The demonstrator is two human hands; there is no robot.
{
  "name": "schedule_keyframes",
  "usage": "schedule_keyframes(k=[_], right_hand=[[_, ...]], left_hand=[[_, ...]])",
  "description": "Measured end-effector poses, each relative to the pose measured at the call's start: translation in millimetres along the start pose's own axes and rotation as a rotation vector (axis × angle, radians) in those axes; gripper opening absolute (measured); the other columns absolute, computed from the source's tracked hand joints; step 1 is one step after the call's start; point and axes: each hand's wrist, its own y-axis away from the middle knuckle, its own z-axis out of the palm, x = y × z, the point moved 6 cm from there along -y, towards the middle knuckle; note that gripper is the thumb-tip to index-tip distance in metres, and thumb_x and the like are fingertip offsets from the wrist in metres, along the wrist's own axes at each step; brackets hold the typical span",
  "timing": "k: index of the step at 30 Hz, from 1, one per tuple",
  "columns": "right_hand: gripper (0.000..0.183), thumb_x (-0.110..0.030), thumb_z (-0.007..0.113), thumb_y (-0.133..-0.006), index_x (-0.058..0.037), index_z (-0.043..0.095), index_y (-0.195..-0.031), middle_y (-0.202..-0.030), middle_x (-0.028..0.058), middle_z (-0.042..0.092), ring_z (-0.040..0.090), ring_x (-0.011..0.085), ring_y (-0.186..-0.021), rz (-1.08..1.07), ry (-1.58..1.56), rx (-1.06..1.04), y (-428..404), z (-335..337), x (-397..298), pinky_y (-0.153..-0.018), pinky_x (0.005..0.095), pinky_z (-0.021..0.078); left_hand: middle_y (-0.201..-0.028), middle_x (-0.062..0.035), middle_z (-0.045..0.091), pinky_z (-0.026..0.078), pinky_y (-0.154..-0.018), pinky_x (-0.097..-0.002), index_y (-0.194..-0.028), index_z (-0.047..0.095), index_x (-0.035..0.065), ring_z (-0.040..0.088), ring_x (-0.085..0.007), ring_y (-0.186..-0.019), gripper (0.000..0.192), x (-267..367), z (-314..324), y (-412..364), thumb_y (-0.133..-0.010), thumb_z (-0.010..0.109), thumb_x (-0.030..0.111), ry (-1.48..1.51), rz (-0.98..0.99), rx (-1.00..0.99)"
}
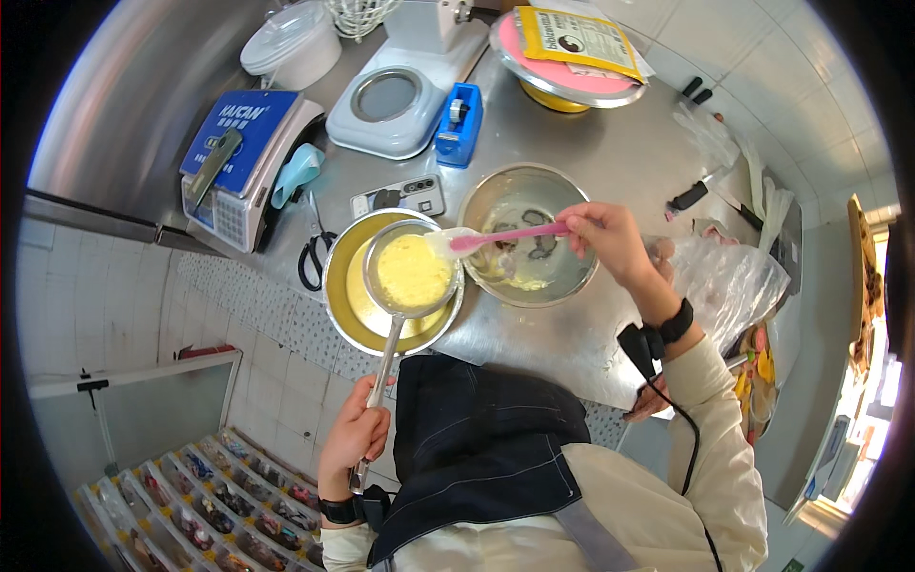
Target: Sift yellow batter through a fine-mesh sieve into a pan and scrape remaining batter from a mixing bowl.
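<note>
My left hand (361,423) grips the metal handle of a round sieve (388,350). Yellow batter (414,273) fills the sieve, which sits over a metal bowl (334,304) with more pale yellow liquid in it. Pinched in my right hand (604,232) is the pink handle of a silicone spatula (511,234); its pale translucent blade is over the sieve's upper right rim. Just right of the sieve stands a second steel bowl (572,275), with yellow and whitish smears on its inside.
Behind the bowls lie a phone (400,196), a blue tape dispenser (458,125) and black-handled scissors (312,261). A digital scale (239,171) stands left, a stand mixer (400,93) at the back. A cake turntable (565,68) holds a yellow packet. Plastic bags (722,286) and knives (690,195) lie right.
</note>
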Motion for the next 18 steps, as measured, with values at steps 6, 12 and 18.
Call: schedule_keyframes(k=[6,12,18], right_hand=[[0.028,0.007,0.053,-0.072,0.0031,0.064,-0.098,-0.088,0.0142,0.063,0.06,0.021,-0.068,-0.845,0.635,0.027,47.3,31.1,-32.0,-0.062,0.0293,0.0498],[0.033,0.007,0.056,-0.063,0.0034,0.064,-0.095,-0.092,0.0136,0.062,0.06,0.0247,-0.072,-1.182,0.954,-0.083,87.8,33.7,-42.9,-0.062,0.0327,0.0513],[0.024,0.006,0.06,-0.067,-0.0001,0.065,-0.089,-0.081,0.0099,0.063,0.06,0.021,-0.066,-1.009,1.009,0.245,89.0,-9.6,-52.1,-0.053,0.0283,0.0471]], left_hand=[[-0.05,0.002,0.031,0.026,-0.031,-0.0208,-0.122,0.036,0.0117,0.028,-0.0063,-0.031,0.04,0.3,0.8,0.1,-0.085,0.028,-0.001,-0.016,0.011,-0.017],[-0.05,0.0017,0.032,0.027,-0.031,-0.0208,-0.123,0.035,0.0122,0.029,-0.0064,-0.032,0.041,0.1,0.0,0.7,-0.085,0.028,-0.002,-0.025,0.011,-0.022],[-0.051,0.0013,0.033,0.027,-0.031,-0.0206,-0.123,0.035,0.0125,0.029,-0.0065,-0.032,0.042,1.8,4.9,-0.8,-0.084,0.028,-0.002,-0.049,-0.006,-0.035]])
